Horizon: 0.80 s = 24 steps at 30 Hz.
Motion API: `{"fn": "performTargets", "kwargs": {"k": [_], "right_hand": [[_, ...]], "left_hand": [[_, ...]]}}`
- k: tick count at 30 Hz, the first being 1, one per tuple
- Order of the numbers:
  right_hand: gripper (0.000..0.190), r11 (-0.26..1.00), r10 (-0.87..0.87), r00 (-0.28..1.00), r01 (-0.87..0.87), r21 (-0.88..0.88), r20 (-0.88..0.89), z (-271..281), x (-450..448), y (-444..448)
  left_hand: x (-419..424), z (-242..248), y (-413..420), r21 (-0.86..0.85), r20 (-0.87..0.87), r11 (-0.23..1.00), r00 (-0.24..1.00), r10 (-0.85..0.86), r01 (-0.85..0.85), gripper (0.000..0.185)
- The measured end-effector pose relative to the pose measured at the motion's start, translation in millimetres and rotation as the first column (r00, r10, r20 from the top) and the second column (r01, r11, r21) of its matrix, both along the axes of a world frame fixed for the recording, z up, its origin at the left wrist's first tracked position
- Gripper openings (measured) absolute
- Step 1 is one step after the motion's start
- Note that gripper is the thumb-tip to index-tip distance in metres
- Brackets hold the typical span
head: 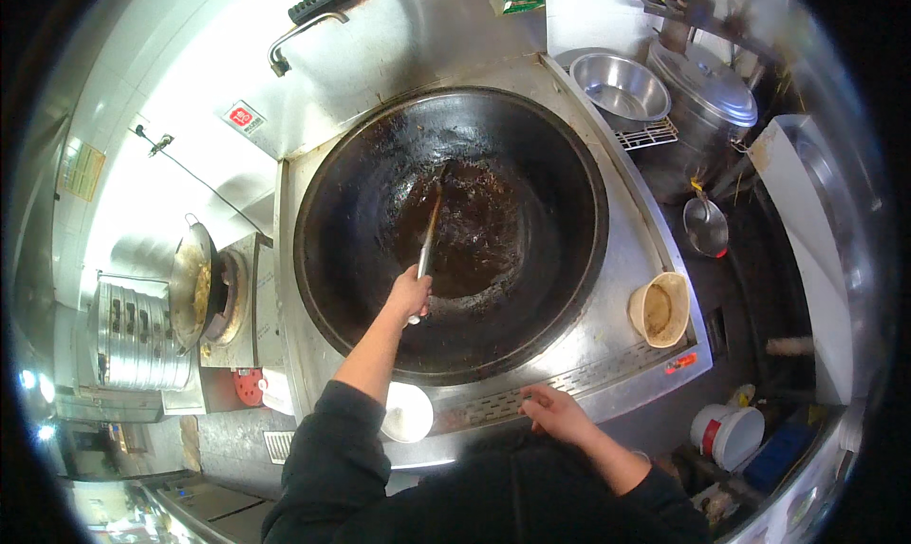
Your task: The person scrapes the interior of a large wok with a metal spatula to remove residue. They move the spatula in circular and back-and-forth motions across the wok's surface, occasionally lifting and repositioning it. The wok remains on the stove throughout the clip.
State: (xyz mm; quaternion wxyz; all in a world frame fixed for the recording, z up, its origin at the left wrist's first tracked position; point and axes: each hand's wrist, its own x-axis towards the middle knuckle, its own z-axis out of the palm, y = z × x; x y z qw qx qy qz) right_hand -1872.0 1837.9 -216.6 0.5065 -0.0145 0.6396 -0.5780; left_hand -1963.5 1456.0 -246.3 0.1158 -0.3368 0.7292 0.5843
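Observation:
A very large black wok point(562, 188) is set into a steel stove top, with dark liquid point(477, 223) pooled in its bottom. My left hand point(411, 293) grips the pale handle of a long utensil point(430, 238), whose far end dips into the liquid and cannot be made out. Over the slotted steel strip at the stove's near edge, my right hand point(551, 410) is held with loosely curled fingers and nothing visible in it. Near my left forearm stands a white round container point(407, 412), just below the wok's rim.
On the stove's right side stands a beige plastic container point(658, 309). Beyond the raised edge are a steel basin point(619, 88), a lidded metal pot point(701, 81) and a ladle point(705, 227). A smaller wok point(193, 284) and stacked metal steamers point(135, 337) are at left. A faucet point(306, 35) projects behind.

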Motion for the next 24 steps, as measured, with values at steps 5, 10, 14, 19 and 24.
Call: {"fn": "performTargets", "kwargs": {"k": [5,10,14,19,24], "right_hand": [[0.041,0.998,0.027,0.998,-0.03,-0.063,-0.048,-7.6,1.1,-5.0],[0.04,0.996,0.069,0.997,-0.071,-0.051,-0.042,-19.3,5.0,-11.7],[0.039,0.993,0.091,0.996,-0.093,-0.079,-0.024,-19.8,7.6,-14.5],[0.038,0.992,0.071,0.997,-0.072,-0.101,-0.012,-15.8,8.7,-9.9],[0.037,0.995,-0.012,0.999,0.017,-0.098,0.051,-17.9,9.5,-4.9]], "left_hand": [[-23.3,7.9,33.2,-0.304,0.153,0.872,0.923,-0.353,0.384,0.05],[57.1,52.0,41.1,-0.424,0.333,0.596,0.729,-0.598,0.682,0.064],[129.1,122.7,21.3,-0.258,0.576,0.488,0.538,-0.616,0.834,0.07],[144.8,195.0,-10.5,-0.179,0.751,0.311,0.334,-0.57,0.933,0.071],[100.6,167.9,7.9,-0.316,0.627,0.313,0.445,-0.64,0.896,0.067]]}}
